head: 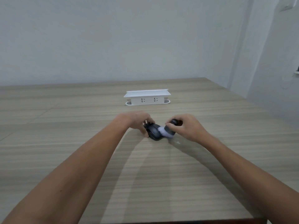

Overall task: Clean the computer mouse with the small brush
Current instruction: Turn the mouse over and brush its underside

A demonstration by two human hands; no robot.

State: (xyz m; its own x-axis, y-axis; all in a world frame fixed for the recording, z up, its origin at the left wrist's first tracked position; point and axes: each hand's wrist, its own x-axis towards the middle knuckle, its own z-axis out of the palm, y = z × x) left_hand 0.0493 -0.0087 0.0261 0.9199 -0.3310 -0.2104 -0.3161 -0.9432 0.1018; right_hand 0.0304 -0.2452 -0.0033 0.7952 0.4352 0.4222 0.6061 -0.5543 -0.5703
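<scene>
A black computer mouse (154,131) lies on the wooden table (80,126) in the middle of the view. My left hand (137,121) grips it from the left, fingers over its far end and thumb at its near side. My right hand (186,126) holds a small brush (168,129) with a dark grey body and pale bristles. The bristles press against the right side of the mouse. My fingers hide most of the brush's handle.
A white power socket box (147,97) with a flat lid stands on the table behind the hands. A pale wall rises past the table's far edge, and the table's right edge (242,101) runs diagonally at the right.
</scene>
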